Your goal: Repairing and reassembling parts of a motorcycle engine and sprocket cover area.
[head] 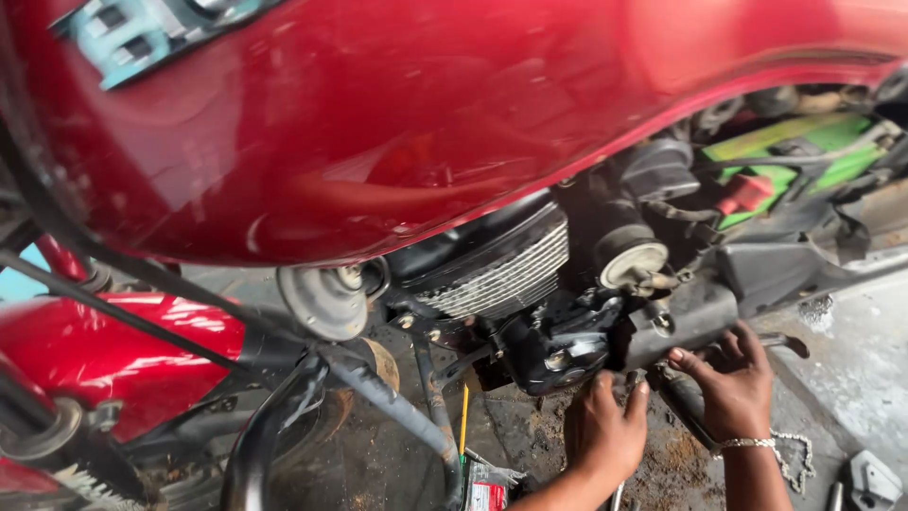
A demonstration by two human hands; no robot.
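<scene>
A red motorcycle fills the view, its finned engine cylinder (501, 274) and black crankcase (558, 355) sitting under the red fuel tank (378, 123). My left hand (605, 431) reaches up from below, back toward me, with its fingertips pressed against the underside of the crankcase; I see nothing in it. My right hand (733, 383), a metal bracelet on its wrist, curls its fingers around a dark metal lever (790, 343) just under the black side cover (690, 317). The lever's tip sticks out to the right of the fingers.
A green battery (794, 151) sits at the upper right. A round horn (322, 303) and grey frame tubes (397, 407) lie to the left. On the dirty floor are a yellow-handled tool (463, 416), a red-and-white packet (487, 494), a loose chain (796, 454) and a grey metal part (870, 478).
</scene>
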